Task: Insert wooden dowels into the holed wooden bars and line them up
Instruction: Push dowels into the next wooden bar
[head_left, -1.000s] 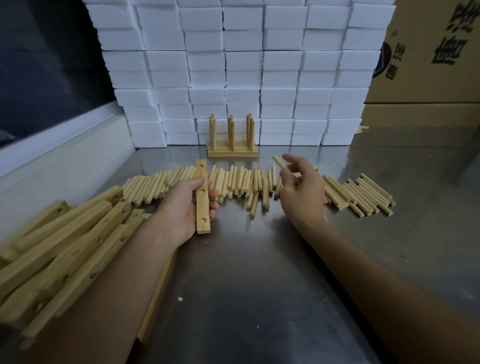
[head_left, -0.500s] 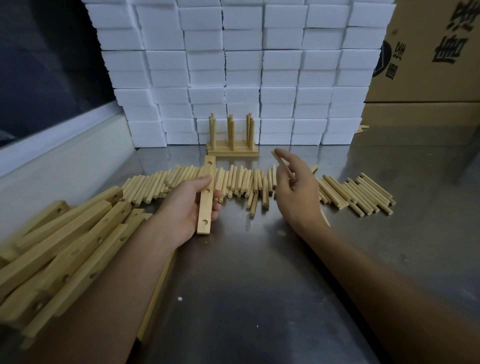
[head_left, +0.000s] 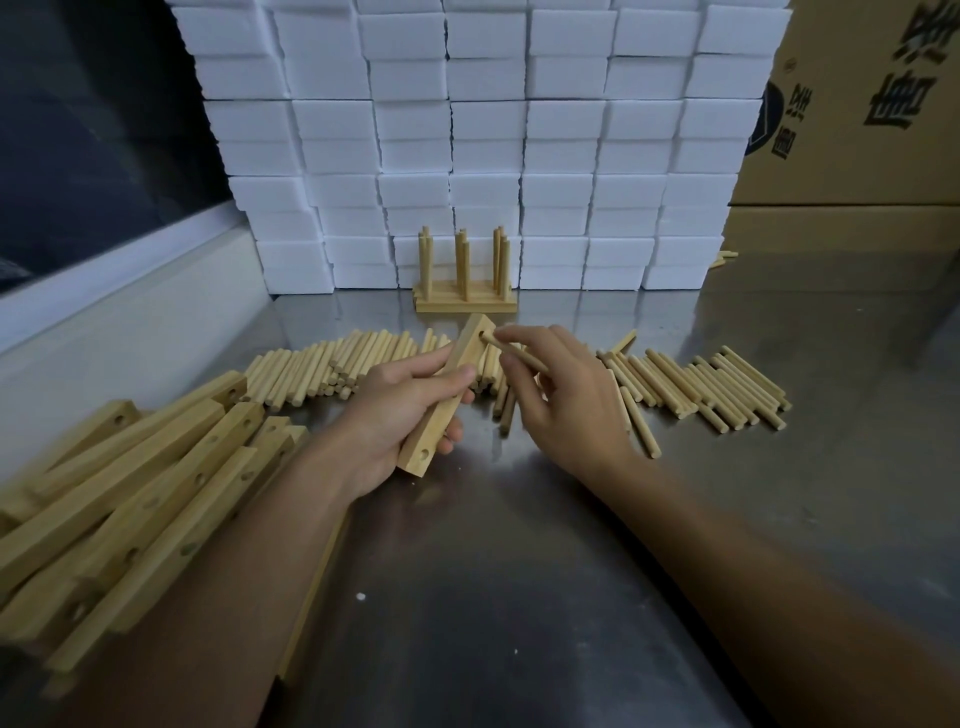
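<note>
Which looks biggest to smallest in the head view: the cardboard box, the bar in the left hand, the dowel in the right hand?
1. Cardboard box, largest though farthest and cut off by the frame.
2. Bar held in the left hand.
3. Dowel pinched in the right hand, smallest; both sit at like distance.

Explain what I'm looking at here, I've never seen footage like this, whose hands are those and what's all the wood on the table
There is no machine here: a person wears a camera on the head, so this one picture looks forward and down at their own two arms. The left hand grips a short wooden bar with round holes in it. The right hand pinches a dowel, a thin wooden peg, with its tip at the bar's top hole. On the metal table loose dowels lie in a long row, and more holed bars are heaped at the left. Farther back stand finished bars with dowels upright in them, before a wall of white blocks and cardboard boxes.
</note>
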